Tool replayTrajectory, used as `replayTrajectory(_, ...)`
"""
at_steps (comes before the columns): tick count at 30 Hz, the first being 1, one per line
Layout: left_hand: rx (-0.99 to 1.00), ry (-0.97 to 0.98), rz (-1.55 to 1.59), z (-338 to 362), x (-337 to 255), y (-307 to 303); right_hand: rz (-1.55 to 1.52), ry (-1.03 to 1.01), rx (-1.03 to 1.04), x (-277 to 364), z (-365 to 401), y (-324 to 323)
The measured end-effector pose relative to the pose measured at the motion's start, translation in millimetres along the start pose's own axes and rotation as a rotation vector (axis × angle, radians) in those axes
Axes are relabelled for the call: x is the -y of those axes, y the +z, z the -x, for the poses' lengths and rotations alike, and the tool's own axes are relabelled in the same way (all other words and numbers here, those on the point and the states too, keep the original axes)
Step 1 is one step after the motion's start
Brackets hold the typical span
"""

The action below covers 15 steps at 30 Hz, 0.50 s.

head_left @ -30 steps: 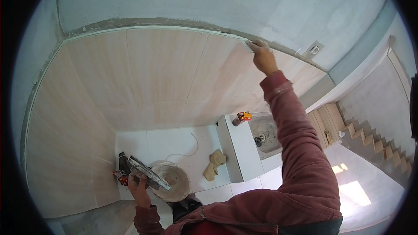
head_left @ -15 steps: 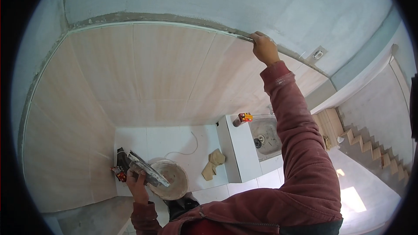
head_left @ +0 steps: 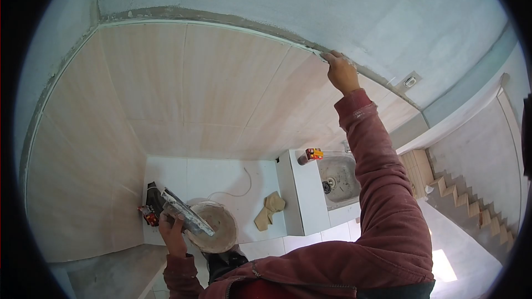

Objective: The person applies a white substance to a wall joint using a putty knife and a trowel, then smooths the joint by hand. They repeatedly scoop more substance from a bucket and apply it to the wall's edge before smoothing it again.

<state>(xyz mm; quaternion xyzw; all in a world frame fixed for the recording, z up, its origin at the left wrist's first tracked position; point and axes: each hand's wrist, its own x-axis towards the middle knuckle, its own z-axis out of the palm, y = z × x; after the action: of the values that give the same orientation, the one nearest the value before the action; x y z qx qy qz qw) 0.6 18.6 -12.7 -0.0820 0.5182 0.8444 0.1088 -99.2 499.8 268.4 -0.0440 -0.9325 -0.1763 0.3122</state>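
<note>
- left hand (head_left: 173,233) is low and close to the body, fingers wrapped tight around a trowel (head_left: 185,217)
- the trowel slants up and away from that grip toward the wall, with a grey smear of mortar on its face
- red sleeve (head_left: 382,188) runs up to the right hand (head_left: 342,73), which is raised well above and off to the right of the left one
- right fingertips (head_left: 332,55) press on the top edge of the tiles (head_left: 194,88), right where the beige tiling meets the grey mortar strip (head_left: 221,17)
- fingers there look curled, but honestly I can't tell if they're pinching a small tool or only touching the edge, it's too small to make out
- bare plaster wall (head_left: 332,5) sits above that grip, and a socket box (head_left: 410,82) is on it just past the hand to the right
- way down under the trowel grip there's a bucket (head_left: 217,231) with pale mix in it, on the white floor (head_left: 183,174)
- a small red tool (head_left: 148,216) lies just left of the left hand, against the foot of the tiles
- right of the bucket: some brown scraps (head_left: 270,210), plus a thin white cord (head_left: 241,185) looping behind it
- further right is a sink (head_left: 335,174) with a red-and-yellow thing (head_left: 314,154) on its ledge, roughly below the raised hand
- stairs (head_left: 471,202) are off at the far right
</note>
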Motion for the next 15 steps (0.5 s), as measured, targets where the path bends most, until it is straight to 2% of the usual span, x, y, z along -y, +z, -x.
replayTrajectory(3, -0.024, 0.016, -0.040, -0.8, 1.3, -3.8, -0.073, 0.025, 0.112, 5.5, -6.8, -12.8)
replayTrajectory(9, 0.013, -0.010, -0.013, 0.2, -1.3, -2.5, -0.038, -0.084, -0.083, 19.5, -12.5, 3.5)
replayTrajectory(11, 0.014, 0.000, -0.015, 0.2, 2.2, -7.2, -0.002, -0.047, 0.047, 20.9, -9.0, -3.6)
replayTrajectory(15, 0.000, -0.025, -0.003, 1.7, -1.1, -11.1, -0.044, -0.014, 0.112, 24.7, -16.8, -13.6)
